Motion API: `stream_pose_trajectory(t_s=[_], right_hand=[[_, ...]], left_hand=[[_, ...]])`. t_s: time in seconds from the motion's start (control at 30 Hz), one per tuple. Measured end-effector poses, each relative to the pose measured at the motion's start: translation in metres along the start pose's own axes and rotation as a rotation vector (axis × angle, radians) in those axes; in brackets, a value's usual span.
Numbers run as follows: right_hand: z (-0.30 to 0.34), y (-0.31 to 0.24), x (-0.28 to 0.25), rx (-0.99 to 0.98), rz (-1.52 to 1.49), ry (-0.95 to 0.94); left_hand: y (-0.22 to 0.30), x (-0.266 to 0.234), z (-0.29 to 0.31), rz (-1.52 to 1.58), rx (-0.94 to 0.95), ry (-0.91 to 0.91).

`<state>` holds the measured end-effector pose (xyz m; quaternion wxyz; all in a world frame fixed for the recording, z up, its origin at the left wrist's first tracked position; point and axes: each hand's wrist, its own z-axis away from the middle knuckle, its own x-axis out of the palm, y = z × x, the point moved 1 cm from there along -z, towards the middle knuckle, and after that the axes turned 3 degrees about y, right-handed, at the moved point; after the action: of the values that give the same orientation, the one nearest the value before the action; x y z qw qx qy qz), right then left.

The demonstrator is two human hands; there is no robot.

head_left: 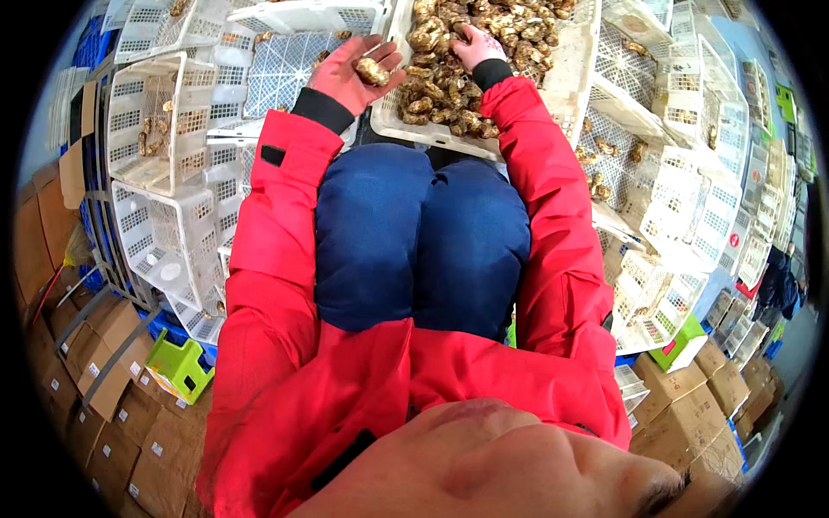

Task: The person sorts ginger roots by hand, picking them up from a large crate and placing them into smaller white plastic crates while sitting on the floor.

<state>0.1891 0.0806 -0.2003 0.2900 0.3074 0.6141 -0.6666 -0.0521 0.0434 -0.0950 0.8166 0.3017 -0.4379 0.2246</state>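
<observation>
My left hand (356, 79) is turned palm up, its fingers partly curled around a mottled brown-and-cream oval lump (372, 72). The lump looks like a mushroom or bulb, but I cannot tell its exact kind. My right hand (477, 48) reaches into a heap of similar lumps (447, 78). Its fingers are bent and pressed against the heap, and whatever is between the fingertips is hidden. A shallow white plastic crate (570, 95) in front of my knees holds the heap. Beside my left hand is a white basket with a grid bottom (289, 73) and a few lumps near its edges.
On the left, more white baskets (142, 173) hold a few lumps. To the right stand further baskets (682, 198), some with lumps inside. A green stool (177, 367) and stacked cardboard boxes (164, 457) are at the lower left. More boxes (682, 414) lie at the lower right.
</observation>
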Motion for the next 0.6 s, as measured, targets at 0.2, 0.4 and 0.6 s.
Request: stream_pose_trajectory(t_s=[0.2,0.4,0.6], right_hand=[[-0.011,-0.003,0.021,0.183,0.151,-0.09],[0.039,-0.001,-0.051,0.273,-1.426,-0.046],[0.09,-0.036,-0.113,0.134,-1.545,0.003]], left_hand=[[-0.004,0.015,-0.004,-0.157,0.053,0.08],[-0.001,0.034,0.003,-0.198,0.071,0.1],[-0.017,0.106,0.026,-0.306,0.156,0.004]])
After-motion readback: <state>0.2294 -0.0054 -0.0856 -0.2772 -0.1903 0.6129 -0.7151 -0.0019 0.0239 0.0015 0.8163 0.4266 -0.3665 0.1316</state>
